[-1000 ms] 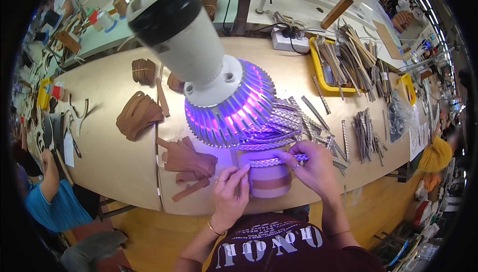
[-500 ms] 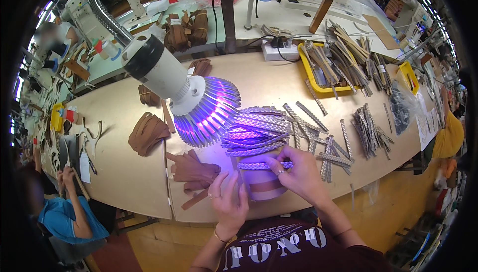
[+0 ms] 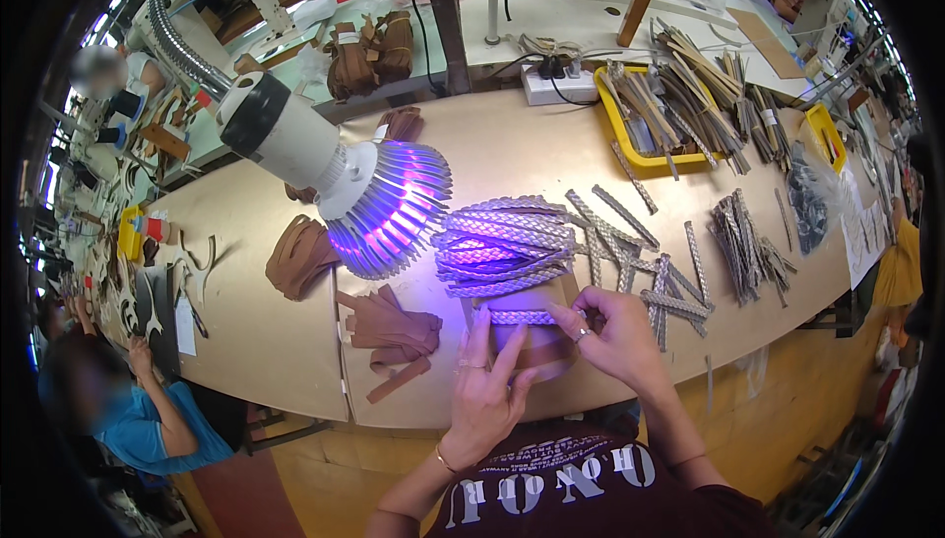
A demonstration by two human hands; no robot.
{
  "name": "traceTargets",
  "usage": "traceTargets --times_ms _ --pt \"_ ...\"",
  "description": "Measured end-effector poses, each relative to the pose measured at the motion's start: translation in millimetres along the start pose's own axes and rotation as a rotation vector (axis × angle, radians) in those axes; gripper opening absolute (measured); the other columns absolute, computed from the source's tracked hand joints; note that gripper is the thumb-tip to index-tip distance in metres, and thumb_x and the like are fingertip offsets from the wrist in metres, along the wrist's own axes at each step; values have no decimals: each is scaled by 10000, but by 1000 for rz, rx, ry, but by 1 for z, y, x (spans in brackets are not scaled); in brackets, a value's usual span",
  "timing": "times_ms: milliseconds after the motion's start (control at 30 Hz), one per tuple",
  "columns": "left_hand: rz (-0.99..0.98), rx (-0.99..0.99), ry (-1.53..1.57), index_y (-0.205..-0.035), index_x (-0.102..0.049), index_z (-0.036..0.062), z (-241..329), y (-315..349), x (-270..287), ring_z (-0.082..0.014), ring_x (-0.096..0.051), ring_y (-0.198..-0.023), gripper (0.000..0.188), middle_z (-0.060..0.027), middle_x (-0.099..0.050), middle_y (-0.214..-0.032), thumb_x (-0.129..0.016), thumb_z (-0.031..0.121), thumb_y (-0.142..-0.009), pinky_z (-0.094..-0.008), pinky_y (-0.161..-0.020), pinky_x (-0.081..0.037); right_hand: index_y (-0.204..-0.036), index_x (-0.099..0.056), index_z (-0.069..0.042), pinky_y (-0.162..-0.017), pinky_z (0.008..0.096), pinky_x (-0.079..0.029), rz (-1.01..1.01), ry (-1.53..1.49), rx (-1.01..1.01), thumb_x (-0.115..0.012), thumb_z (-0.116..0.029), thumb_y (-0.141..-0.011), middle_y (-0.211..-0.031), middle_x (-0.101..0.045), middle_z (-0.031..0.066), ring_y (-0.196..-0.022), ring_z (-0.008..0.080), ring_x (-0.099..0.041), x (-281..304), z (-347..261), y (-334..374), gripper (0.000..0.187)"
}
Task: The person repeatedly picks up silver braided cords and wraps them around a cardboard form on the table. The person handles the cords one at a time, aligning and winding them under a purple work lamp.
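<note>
A short grey braided strip (image 3: 522,317) lies crosswise on a tan block (image 3: 549,343) under purple light. Its right end is pinched between thumb and finger of my right hand (image 3: 622,341). At the strip's left end rest the outstretched, spread fingertips of my left hand (image 3: 489,378). Just beyond the block is a thick bundle of braided strips (image 3: 507,243). A lamp with a finned metal head (image 3: 394,205) shines on the bundle and block from the left. Loose braided strips (image 3: 615,243) are scattered to the right of the bundle.
Brown flat strips (image 3: 394,326) lie left of my left hand, with a coiled brown bundle (image 3: 300,257) behind. A yellow tray (image 3: 661,166) of strips and a white power strip (image 3: 556,85) stand at the back. A co-worker in blue (image 3: 148,435) is at the left.
My left hand has moved right and up, and its fingertips now reach the braided strip's left end. My right hand keeps its pinch, having shifted slightly right in view.
</note>
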State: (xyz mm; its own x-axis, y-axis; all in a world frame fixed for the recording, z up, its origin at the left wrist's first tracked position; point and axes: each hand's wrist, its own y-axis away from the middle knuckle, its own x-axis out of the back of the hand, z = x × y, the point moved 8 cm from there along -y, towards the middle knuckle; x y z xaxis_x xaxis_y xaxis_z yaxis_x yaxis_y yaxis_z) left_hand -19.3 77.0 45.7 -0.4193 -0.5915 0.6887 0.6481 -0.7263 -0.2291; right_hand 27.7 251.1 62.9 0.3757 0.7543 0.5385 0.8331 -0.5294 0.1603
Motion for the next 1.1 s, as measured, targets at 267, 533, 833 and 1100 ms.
traceTargets --times_ms 267,533,833,1100 --pt "-37 -67 -105 -1369 -563 85 7 -3 0 -465 -415 -1346 486 -334 -328 -1497 -643 291 -936 -546 -1112 -328 -736 -667 9 -488 357 -430 -27 51 -13 -718 -347 -877 -549 -581 120 -474 246 -570 5 -7 -5 386" --pt "-63 -26 -152 -1344 -567 72 10 -6 -1 -479 -454 -1297 501 -355 -345 -1471 -674 300 -910 -561 -1107 -326 -719 -663 16 -443 333 -334 7 125 8 -725 -375 -875 -487 -491 89 -428 157 -419 6 -6 -8 426" --pt "-52 -60 -258 -1314 -585 60 15 -10 -1 -489 -485 -1258 534 -389 -442 -1364 -685 374 -893 -535 -1085 -369 -778 -687 -2 -482 327 -395 -153 -37 40 -715 -342 -881 -564 -576 83 -483 174 -514 8 -37 -8 356" --pt "-58 -4 -182 -1323 -561 34 15 -13 1 -480 -470 -1276 564 -359 -430 -1399 -713 339 -873 -567 -1103 -323 -771 -683 -8 -481 252 -382 -171 29 191 -751 -270 -866 -589 -578 32 -528 63 -509 8 -55 -15 287"
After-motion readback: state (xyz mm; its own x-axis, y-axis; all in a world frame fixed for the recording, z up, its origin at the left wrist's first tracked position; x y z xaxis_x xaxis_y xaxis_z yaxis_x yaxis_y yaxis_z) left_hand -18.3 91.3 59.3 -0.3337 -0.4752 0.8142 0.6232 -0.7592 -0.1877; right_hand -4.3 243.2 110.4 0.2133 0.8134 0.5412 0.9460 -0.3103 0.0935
